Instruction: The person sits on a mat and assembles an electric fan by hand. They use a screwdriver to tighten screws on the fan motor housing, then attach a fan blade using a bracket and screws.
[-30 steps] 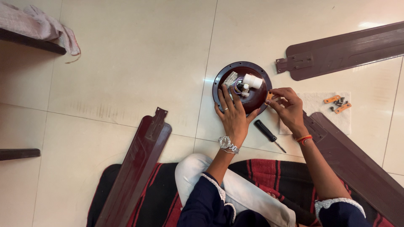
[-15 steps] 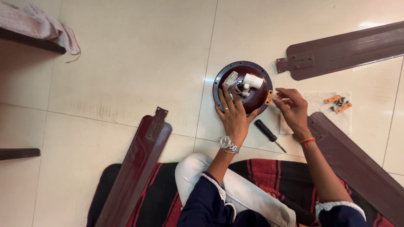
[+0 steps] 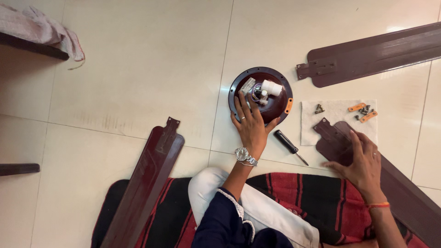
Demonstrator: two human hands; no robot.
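A round dark-brown fan motor housing lies on the tiled floor, with a white capacitor and coloured wires at its centre and an orange pad on its right rim. My left hand rests flat on the housing's near edge, fingers spread. My right hand lies open on a brown fan blade at the right, fingers spread over its bracket end. A black-handled screwdriver lies between the two hands.
A white cloth holds screws and two orange pads. Another blade lies at the upper right, a third at the lower left. A striped red mat is under my legs. A pink cloth hangs at the top left.
My right hand left the housing's rim, where the orange pad stays, and moved down to the right onto the fan blade. My left hand kept its place.
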